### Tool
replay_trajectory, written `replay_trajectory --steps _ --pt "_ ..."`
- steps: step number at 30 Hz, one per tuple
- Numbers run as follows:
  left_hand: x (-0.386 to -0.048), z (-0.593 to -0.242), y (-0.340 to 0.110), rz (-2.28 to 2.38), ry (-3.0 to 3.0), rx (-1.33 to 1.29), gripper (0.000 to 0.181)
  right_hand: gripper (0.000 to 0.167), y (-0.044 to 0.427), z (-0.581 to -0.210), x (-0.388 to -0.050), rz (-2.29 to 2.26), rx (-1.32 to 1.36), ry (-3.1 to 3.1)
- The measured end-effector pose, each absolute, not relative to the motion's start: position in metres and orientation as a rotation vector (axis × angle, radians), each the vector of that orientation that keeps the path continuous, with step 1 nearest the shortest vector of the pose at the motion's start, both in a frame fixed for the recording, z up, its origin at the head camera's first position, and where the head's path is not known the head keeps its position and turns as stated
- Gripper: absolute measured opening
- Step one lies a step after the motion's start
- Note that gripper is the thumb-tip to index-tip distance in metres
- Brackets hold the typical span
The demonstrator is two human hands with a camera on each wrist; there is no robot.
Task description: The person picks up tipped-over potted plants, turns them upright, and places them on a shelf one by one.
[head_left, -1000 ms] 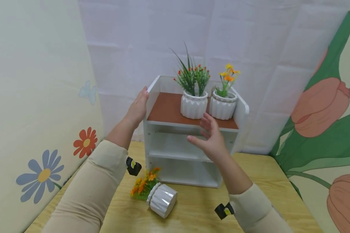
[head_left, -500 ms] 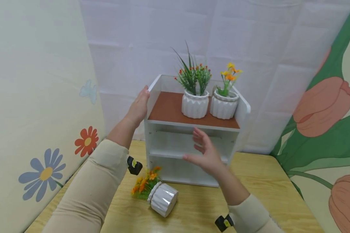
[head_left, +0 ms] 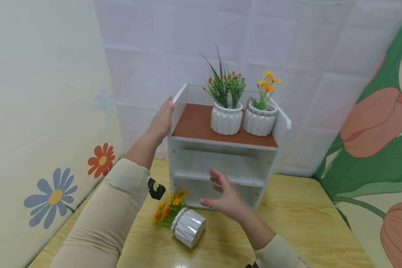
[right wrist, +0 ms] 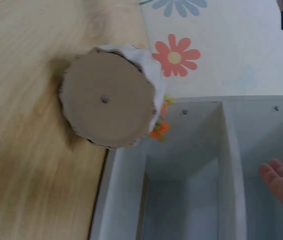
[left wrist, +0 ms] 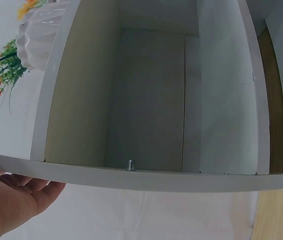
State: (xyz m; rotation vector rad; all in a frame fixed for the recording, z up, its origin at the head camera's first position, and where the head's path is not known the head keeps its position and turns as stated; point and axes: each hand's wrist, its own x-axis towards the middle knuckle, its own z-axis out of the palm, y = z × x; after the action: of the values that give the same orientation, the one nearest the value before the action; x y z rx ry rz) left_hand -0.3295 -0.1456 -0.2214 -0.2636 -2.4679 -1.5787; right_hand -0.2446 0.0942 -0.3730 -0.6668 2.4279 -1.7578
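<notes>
My left hand (head_left: 161,121) rests against the upper left side panel of a small white shelf (head_left: 221,141) with a brown top board; in the left wrist view the fingers (left wrist: 39,192) lie along the panel's outer face. Touching nothing, my right hand (head_left: 226,197) hovers in front of the lower shelves, thumb and fingers spread. Below and left of it, a white ribbed flowerpot with orange flowers (head_left: 188,227) lies on its side on the table. The right wrist view shows that pot's brown round base (right wrist: 106,100). Inside the shelf, the compartments look bare.
On the brown top stand a white pot with red-dotted greenery (head_left: 226,120) and a white pot with yellow-orange flowers (head_left: 260,118), both upright. The wooden table (head_left: 298,219) runs to flower-printed side walls. A white cloth (head_left: 174,44) hangs behind.
My right hand has moved down and left, from beside the upright pots to in front of the lower shelves. The left hand stays on the side panel.
</notes>
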Motion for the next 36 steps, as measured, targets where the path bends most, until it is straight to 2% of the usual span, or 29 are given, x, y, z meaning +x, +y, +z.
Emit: replay_trajectory --steps 9,19,36 --pt "-0.33 -0.222 -0.146 -1.574 -2.478 -0.242 0.059 0.09 0.078 -0.404 -0.237 -1.642 -0.657 2.392" --pt "-0.328 -0.222 -0.145 -1.577 -2.482 -0.238 0.059 0.096 0.059 -0.431 -0.227 -1.506 -0.627 2.463" --pt "-0.328 -0.222 -0.144 -1.574 -2.48 -0.235 0.06 0.1 0.038 -0.457 -0.221 -1.145 -0.715 2.734"
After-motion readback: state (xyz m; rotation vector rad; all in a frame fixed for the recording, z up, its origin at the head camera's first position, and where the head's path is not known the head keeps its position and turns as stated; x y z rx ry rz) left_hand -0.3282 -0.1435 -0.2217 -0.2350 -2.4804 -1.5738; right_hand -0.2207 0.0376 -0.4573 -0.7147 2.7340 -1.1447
